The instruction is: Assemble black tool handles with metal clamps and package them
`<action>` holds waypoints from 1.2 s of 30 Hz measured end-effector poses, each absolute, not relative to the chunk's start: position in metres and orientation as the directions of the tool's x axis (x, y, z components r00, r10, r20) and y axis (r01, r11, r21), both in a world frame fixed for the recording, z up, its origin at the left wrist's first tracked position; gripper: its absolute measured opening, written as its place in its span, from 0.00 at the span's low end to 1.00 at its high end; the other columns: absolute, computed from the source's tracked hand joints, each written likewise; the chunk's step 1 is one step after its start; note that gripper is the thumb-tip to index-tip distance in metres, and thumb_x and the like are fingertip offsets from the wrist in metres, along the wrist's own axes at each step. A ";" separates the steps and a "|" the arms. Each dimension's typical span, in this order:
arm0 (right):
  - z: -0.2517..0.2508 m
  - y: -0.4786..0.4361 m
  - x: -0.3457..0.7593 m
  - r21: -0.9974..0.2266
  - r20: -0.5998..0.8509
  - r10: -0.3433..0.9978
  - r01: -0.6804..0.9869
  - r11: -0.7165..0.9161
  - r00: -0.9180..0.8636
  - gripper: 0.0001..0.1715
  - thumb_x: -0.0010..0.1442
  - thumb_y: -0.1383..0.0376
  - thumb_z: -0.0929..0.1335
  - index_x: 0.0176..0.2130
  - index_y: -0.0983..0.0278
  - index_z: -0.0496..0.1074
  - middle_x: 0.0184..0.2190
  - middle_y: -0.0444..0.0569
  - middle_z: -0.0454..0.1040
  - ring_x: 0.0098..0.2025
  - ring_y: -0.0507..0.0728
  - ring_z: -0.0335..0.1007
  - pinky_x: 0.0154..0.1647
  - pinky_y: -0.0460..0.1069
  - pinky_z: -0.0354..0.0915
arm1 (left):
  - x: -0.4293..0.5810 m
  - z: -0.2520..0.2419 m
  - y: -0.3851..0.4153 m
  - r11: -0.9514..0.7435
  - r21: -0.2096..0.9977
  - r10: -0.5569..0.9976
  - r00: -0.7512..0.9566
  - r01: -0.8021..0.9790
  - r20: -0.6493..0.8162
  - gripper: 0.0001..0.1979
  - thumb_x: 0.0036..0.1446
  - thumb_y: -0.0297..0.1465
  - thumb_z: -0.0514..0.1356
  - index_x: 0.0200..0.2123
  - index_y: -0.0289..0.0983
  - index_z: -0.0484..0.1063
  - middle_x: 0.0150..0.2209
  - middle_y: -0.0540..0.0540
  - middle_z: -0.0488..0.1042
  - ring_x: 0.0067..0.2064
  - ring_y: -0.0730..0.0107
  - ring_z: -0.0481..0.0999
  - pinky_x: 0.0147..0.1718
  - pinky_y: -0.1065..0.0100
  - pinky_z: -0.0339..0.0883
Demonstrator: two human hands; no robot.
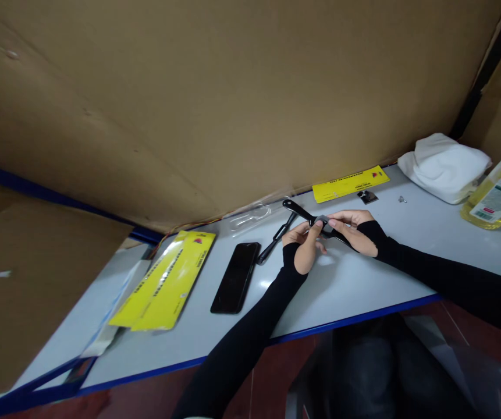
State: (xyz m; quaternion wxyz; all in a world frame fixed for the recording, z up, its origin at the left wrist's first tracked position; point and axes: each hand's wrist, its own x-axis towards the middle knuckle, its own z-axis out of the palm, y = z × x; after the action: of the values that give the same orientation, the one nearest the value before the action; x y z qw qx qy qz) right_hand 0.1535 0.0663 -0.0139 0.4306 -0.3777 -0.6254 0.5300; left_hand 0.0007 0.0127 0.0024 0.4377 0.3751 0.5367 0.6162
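My left hand [305, 241] is closed around the middle of a long glossy black tool [298, 209] with a hole in its rounded end. My right hand [355, 230] pinches the same tool from the other side. Between the two thumbs lies a small grey flat piece [322, 219], partly hidden by the fingers. A second black tool [275, 240] with a slotted part rests on the table just left of my left hand. Beside it is a black smartphone [235, 279], screen up.
Yellow printed cards [176, 279] lie at the left, another yellow card [350, 184] at the back. Clear plastic packaging [250, 218] sits by the cardboard wall [233, 105]. Small metal parts [402, 199], a white cloth bundle [444, 166] and a bottle of yellow liquid [497, 192] stand right.
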 end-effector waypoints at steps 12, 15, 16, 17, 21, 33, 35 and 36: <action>-0.017 0.082 0.159 -0.981 0.160 0.879 0.025 0.191 -0.449 0.22 0.61 0.49 0.73 0.46 0.61 0.83 0.36 0.52 0.85 0.32 0.57 0.79 0.36 0.53 0.76 | 0.005 -0.002 0.015 0.016 0.969 0.946 -0.311 -0.246 -0.095 0.23 0.38 0.43 0.78 0.30 0.33 0.76 0.28 0.44 0.77 0.25 0.61 0.81 0.15 0.69 0.69; -0.020 0.118 0.183 -0.920 0.215 0.933 0.262 0.292 -0.288 0.23 0.59 0.50 0.76 0.47 0.62 0.83 0.36 0.53 0.84 0.30 0.58 0.76 0.35 0.55 0.74 | 0.003 -0.002 0.017 0.049 0.965 0.947 -0.294 -0.259 -0.127 0.23 0.35 0.42 0.79 0.27 0.33 0.75 0.26 0.44 0.77 0.23 0.61 0.80 0.13 0.70 0.66; -0.020 0.131 0.193 -0.870 0.262 0.938 0.366 0.331 -0.225 0.22 0.59 0.52 0.76 0.48 0.62 0.82 0.38 0.54 0.84 0.32 0.59 0.75 0.37 0.56 0.74 | 0.002 -0.001 0.017 0.056 0.965 0.946 -0.296 -0.258 -0.134 0.23 0.35 0.41 0.79 0.26 0.33 0.74 0.26 0.44 0.77 0.23 0.61 0.80 0.12 0.70 0.66; -0.020 0.145 0.204 -0.804 0.322 0.930 0.467 0.368 -0.178 0.22 0.60 0.54 0.75 0.50 0.62 0.82 0.39 0.55 0.84 0.34 0.60 0.75 0.39 0.57 0.74 | 0.001 -0.001 0.017 0.062 0.965 0.944 -0.298 -0.254 -0.139 0.23 0.34 0.41 0.79 0.26 0.34 0.74 0.25 0.43 0.77 0.22 0.62 0.79 0.12 0.70 0.65; -0.019 0.184 0.237 -0.514 0.420 0.872 0.725 0.457 -0.251 0.25 0.55 0.60 0.78 0.52 0.62 0.82 0.46 0.59 0.82 0.44 0.67 0.76 0.52 0.64 0.70 | 0.001 -0.001 0.018 0.087 0.966 0.948 -0.277 -0.243 -0.155 0.21 0.36 0.40 0.77 0.27 0.33 0.75 0.24 0.43 0.76 0.21 0.61 0.78 0.11 0.69 0.65; -0.001 0.159 0.235 -0.320 0.271 0.895 0.844 0.431 -0.354 0.20 0.54 0.57 0.78 0.45 0.63 0.81 0.44 0.55 0.83 0.47 0.65 0.76 0.52 0.57 0.67 | -0.002 -0.005 0.019 0.175 0.931 0.946 -0.208 -0.319 -0.249 0.17 0.35 0.36 0.74 0.24 0.34 0.73 0.18 0.44 0.74 0.21 0.58 0.79 0.13 0.70 0.63; 0.003 0.144 0.233 -0.334 0.130 0.901 0.837 0.433 -0.414 0.20 0.50 0.55 0.80 0.41 0.61 0.81 0.37 0.50 0.83 0.38 0.60 0.76 0.41 0.52 0.68 | -0.003 -0.006 0.021 0.181 0.927 0.942 -0.213 -0.328 -0.260 0.16 0.36 0.36 0.74 0.24 0.34 0.72 0.17 0.44 0.73 0.21 0.58 0.79 0.13 0.70 0.63; 0.004 0.138 0.232 -0.338 0.082 0.899 0.836 0.431 -0.430 0.18 0.48 0.55 0.81 0.38 0.60 0.82 0.33 0.47 0.82 0.33 0.58 0.75 0.36 0.51 0.67 | -0.004 -0.006 0.021 0.177 0.927 0.940 -0.222 -0.332 -0.259 0.16 0.36 0.36 0.74 0.24 0.35 0.72 0.17 0.44 0.73 0.22 0.57 0.79 0.13 0.70 0.63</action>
State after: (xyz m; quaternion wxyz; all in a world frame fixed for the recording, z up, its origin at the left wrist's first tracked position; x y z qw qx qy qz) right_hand 0.2322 0.1377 0.0037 0.1258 -0.5187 -0.8365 0.1243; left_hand -0.0041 0.0212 -0.0063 0.5539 0.2864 0.5309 0.5738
